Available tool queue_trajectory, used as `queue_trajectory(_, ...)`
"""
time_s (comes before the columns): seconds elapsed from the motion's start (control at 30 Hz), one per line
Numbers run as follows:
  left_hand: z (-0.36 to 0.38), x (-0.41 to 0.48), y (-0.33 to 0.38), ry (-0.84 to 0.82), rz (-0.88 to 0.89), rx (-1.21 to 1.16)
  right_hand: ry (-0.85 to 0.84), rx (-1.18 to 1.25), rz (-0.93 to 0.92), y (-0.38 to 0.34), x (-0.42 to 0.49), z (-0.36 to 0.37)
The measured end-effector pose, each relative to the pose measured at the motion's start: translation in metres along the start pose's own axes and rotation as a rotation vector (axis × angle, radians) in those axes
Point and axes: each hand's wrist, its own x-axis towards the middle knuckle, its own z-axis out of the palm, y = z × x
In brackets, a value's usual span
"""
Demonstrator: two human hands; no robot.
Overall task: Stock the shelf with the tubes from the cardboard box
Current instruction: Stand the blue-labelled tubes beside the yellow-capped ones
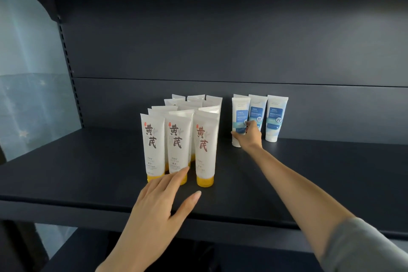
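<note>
Several white tubes with yellow caps (205, 150) stand cap-down in rows on the dark shelf (88, 172). To their right stand several white tubes with blue labels (274, 117). My right hand (249, 137) reaches far in and grips the front-left blue-label tube (239, 115), which stands upright on the shelf. My left hand (161, 199) hovers with straight spread fingers just in front of the yellow-cap tubes, fingertips near the front-row caps, holding nothing. The cardboard box is out of view.
The shelf's dark back panel (220, 40) rises behind the tubes. A perforated upright (68, 68) runs along the left side, with a pale wall (28, 73) beyond it. The shelf's front edge (66, 210) crosses below my left hand.
</note>
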Motion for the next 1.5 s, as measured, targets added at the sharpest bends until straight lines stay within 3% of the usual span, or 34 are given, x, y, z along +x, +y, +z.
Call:
queue_trajectory(0.33,0.005,0.000,-0.017,-0.079,0.009,-0.086,0.049,0.045,0.066,0.001,-0.006,0.009)
queue_trajectory(0.5,0.012,0.001,-0.013,-0.141,0.076,-0.113,-0.012,-0.063,-0.016,0.005,-0.025,-0.011)
queue_trajectory(0.73,0.002,0.003,0.018,-0.251,0.097,0.056,-0.112,-0.572,-0.131,0.019,-0.085,-0.098)
queue_trajectory(0.87,0.002,-0.004,0.049,-0.301,0.054,0.111,-0.130,-0.728,-0.184,0.025,-0.137,-0.158)
queue_trajectory(1.27,0.037,-0.057,0.143,-0.333,0.188,0.140,-0.046,-0.843,-0.105,0.063,-0.296,-0.315)
queue_trajectory(1.5,0.061,-0.107,0.213,-0.344,0.340,0.088,0.032,-0.857,0.062,0.113,-0.379,-0.389)
